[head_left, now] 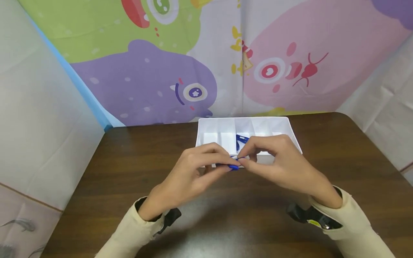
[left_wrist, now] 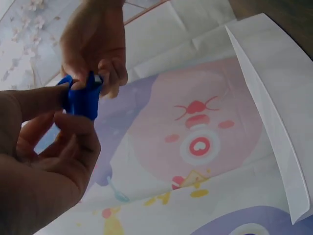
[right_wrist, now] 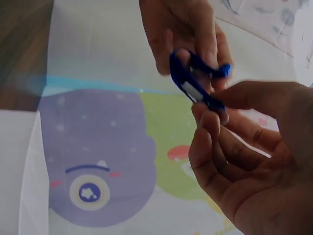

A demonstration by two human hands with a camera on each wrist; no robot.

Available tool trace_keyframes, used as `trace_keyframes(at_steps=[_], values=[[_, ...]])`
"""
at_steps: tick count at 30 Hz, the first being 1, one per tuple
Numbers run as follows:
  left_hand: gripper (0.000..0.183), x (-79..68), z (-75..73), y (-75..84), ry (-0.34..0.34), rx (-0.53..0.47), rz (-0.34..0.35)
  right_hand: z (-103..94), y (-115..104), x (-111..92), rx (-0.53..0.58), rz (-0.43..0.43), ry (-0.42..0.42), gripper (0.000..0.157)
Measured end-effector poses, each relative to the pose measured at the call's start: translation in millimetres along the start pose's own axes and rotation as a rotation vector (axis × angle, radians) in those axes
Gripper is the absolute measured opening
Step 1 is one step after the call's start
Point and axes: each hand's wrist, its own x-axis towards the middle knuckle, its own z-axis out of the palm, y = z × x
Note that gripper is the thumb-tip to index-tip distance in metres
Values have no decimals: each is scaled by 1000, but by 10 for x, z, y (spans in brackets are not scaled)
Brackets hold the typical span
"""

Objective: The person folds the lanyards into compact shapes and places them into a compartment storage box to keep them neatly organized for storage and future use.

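A small blue U-shaped piece (right_wrist: 182,78), glossy and with a white patch on one arm, is held between both hands in front of the white tray. My left hand (head_left: 196,168) pinches one end of it between thumb and fingers. From the other side, the thumb and index finger of my right hand (head_left: 280,161) pinch its other end. The left wrist view shows the blue piece (left_wrist: 84,100) edge-on, with the fingertips of both hands close together on it. Fingers cover much of it in the head view.
Just behind the hands stands a white tray (head_left: 226,142) with several compartments. A similar blue piece (head_left: 242,139) lies in its middle compartment. The brown wooden table (head_left: 145,150) backs onto a cartoon-printed cloth (head_left: 145,86), and pale cloth hangs at both sides.
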Motion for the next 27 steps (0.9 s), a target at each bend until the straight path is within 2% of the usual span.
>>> trace_keyframes(at_steps=[5,9,15,19,22,25,27], values=[[23,12,25,45,92,51,-115,41,-40,-2,91,61,18,19],[25,13,38,61,119,66,-164,92,-59,2,168,103,23,18],[22,9,58,60,165,136,-139,170,-74,18,119,54,66,18],[24,23,26,65,214,161,-131,113,-113,4,154,17,101,26],[19,22,-26,75,169,77,-202,62,-146,-12,204,-10,128,29],[8,4,-66,80,103,-21,-268,24,-164,-25,206,-11,129,31],[4,-7,-72,67,76,-20,-247,1,-157,-32,150,7,98,32]])
